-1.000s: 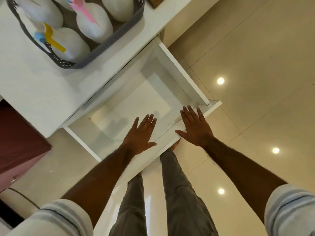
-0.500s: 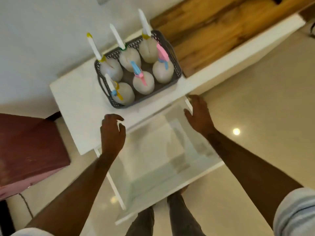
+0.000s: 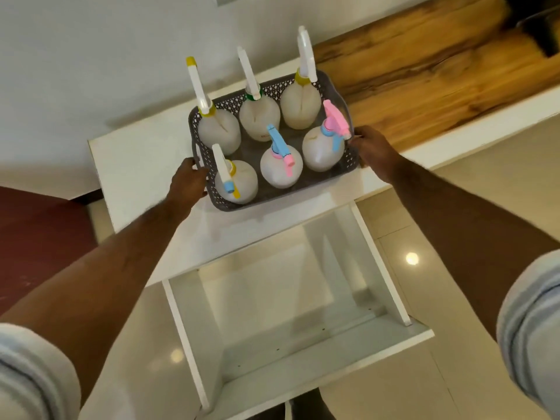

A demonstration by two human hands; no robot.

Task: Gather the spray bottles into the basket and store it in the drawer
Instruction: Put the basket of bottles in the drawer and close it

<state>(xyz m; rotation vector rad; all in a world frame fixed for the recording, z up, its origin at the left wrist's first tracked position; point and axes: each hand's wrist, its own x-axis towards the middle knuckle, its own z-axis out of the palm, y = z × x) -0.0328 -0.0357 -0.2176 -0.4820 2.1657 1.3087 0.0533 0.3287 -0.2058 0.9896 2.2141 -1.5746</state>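
Observation:
A grey perforated basket [image 3: 306, 189] stands on the white cabinet top [image 3: 136, 165]. Several white spray bottles stand upright in it, among them one with a blue and pink head [image 3: 280, 168] and one with a pink head [image 3: 321, 150]. My left hand [image 3: 188, 184] grips the basket's left end. My right hand [image 3: 371, 153] is closed on its right end. Below the cabinet top, the white drawer [image 3: 194, 322] is pulled out and open, with nothing inside it.
A wooden counter [image 3: 439, 65] runs along the back right. A dark red piece of furniture [image 3: 39, 237] stands at the left. The glossy tiled floor [image 3: 424, 262] lies around the drawer, and my legs show under its front edge.
Both hands left the drawer front, rose to the cabinet top and closed on the two ends of the basket. The view tilted up towards the basket.

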